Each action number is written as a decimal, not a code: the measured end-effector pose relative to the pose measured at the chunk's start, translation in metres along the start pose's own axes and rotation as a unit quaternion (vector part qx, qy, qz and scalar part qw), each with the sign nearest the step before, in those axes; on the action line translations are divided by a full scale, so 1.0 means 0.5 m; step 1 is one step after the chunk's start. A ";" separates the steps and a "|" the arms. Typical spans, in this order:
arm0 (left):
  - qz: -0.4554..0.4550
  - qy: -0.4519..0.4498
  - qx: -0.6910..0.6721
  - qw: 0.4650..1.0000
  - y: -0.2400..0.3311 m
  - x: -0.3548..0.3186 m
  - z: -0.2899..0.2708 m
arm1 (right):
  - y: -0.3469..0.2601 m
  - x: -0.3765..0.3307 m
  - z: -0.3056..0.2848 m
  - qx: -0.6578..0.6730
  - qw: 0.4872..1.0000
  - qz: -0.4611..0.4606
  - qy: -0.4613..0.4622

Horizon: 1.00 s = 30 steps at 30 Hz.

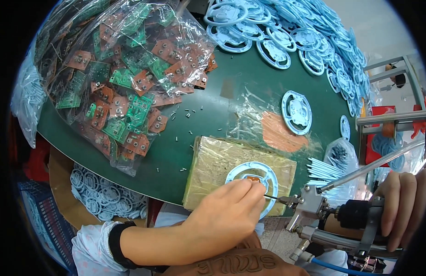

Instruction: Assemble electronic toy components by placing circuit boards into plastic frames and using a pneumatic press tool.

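My left hand (226, 214) is closed, fingertips pinched together over a light-blue plastic steering-wheel-shaped ring (273, 179); what they pinch is hidden. A small orange-brown circuit board (254, 179) shows at the ring's middle, just beyond those fingertips. The ring lies on a block wrapped in yellowish tape (208, 165). At the right, my right hand (399, 207) is wrapped round the power screwdriver (355, 214), which is mounted on a metal arm. The driver's thin bit points left, its tip close beside my left fingers.
A clear bag of green and brown circuit boards (130, 96) covers the table's left. Loose screws (188, 115) lie beside it. Light-blue rings are piled (309, 37) at the back right; one ring (296, 112) lies apart. White sticks (321, 170) lie near the driver. A box of blue parts (107, 193) stands below left.
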<state>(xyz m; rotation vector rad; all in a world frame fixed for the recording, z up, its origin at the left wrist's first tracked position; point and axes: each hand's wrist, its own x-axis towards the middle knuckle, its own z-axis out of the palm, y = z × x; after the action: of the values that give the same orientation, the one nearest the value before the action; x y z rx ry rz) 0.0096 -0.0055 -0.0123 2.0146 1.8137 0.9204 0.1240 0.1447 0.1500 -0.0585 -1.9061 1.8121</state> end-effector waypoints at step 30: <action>-0.009 -0.038 -0.032 0.999 0.002 0.005 -0.018 | -0.017 -0.019 -0.007 0.004 1.000 -0.020 -0.009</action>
<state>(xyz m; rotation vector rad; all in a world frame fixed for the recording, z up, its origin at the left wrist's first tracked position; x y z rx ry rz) 0.0050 -0.0050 -0.0041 1.9646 1.7356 0.8728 0.1361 0.1435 0.1550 -0.0008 -1.8976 1.7991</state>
